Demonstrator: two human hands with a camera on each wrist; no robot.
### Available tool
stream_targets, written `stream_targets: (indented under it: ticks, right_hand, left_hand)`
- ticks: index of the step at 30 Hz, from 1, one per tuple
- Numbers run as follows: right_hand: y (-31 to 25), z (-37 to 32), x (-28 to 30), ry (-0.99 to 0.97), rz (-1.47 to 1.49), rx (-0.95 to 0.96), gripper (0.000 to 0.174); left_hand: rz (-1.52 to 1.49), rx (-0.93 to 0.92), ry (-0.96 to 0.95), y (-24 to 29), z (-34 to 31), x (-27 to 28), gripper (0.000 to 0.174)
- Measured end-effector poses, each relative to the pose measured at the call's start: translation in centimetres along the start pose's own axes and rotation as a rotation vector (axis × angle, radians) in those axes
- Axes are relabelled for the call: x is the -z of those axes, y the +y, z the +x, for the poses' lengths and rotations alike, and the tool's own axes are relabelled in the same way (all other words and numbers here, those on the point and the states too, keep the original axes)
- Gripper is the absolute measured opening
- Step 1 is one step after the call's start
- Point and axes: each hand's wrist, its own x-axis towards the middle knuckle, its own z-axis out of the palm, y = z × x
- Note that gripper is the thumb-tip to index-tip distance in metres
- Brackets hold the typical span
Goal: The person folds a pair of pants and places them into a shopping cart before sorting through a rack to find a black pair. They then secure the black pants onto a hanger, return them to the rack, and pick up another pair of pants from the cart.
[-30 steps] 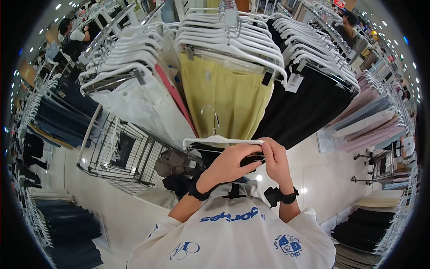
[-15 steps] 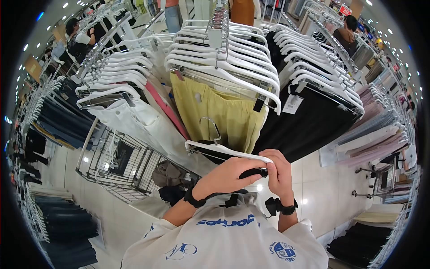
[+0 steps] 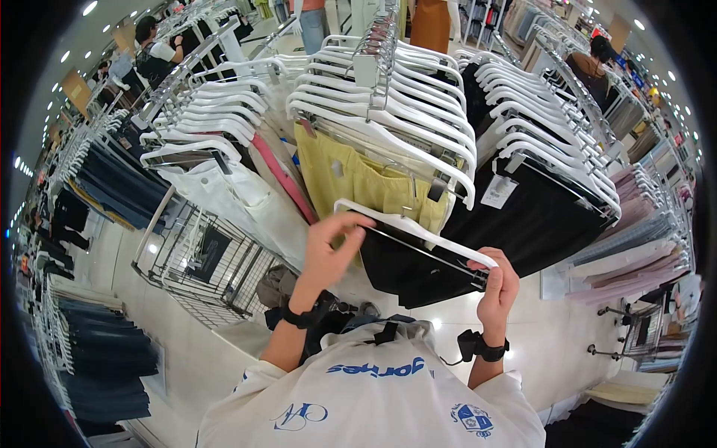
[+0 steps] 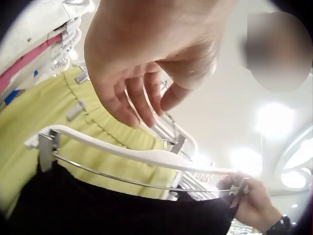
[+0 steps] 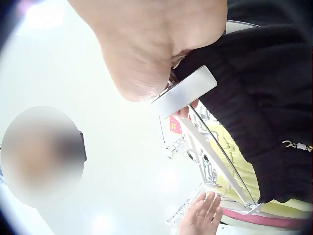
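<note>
A white clip hanger point(image 3: 418, 230) with a black garment point(image 3: 403, 270) clipped beneath it is held in front of the rack. My right hand point(image 3: 497, 290) grips the hanger's right end, beside the metal clip point(image 5: 186, 92) in the right wrist view. Near the hanger's left end is my left hand point(image 3: 328, 250), its fingers loosely bent. In the left wrist view that hand point(image 4: 146, 63) hovers above the hanger point(image 4: 146, 155), apart from it and holding nothing. Behind the hanger hang yellow bottoms point(image 3: 358, 175).
White hangers with white garments point(image 3: 231, 196) hang at the left, and black garments point(image 3: 523, 216) at the right. A wire cart point(image 3: 202, 261) stands at lower left. Further racks line both sides, and two people point(image 3: 155, 52) point(image 3: 590, 71) are in the background.
My left hand has let go of the hanger's right part and moved left. The hanger has shifted right and tilted, and the black garment below it now shows.
</note>
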Motion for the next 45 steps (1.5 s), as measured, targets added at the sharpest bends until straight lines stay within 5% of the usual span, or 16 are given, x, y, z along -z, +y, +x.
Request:
stream_targets:
  ticks: [3,6,17,24,33,40,45]
  right_hand:
    - [0.2,0.6,0.6,0.009,0.087,0.068,0.049]
    - [-0.2,0.9,1.2,-0.017,0.142,0.074,0.051]
    - [0.0,0.6,3.1,0.008,0.201,0.133,0.053]
    - [-0.3,2.9,1.7,-0.06,0.229,0.199,0.051]
    - [0.9,7.9,-1.0,-0.136,0.317,0.147,0.042]
    - [1.6,10.9,-1.8,-0.155,0.3,0.128,0.046]
    - [1.9,12.9,-1.6,-0.167,0.27,0.136,0.046]
  left_hand:
    - [0.181,-0.125,0.291,-2.7,0.7,1.9,0.031]
    - [0.042,-0.015,0.324,-2.8,0.4,2.1,0.038]
    - [0.237,0.05,0.05,-2.6,1.0,3.9,0.023]
    - [0.129,0.047,0.084,0.2,1.8,6.1,0.025]
    - [0.588,-0.399,0.272,3.7,6.8,9.0,0.042]
    - [0.487,-0.37,0.289,3.0,10.7,9.5,0.046]
    - [0.486,-0.35,0.298,2.4,12.4,9.3,0.032]
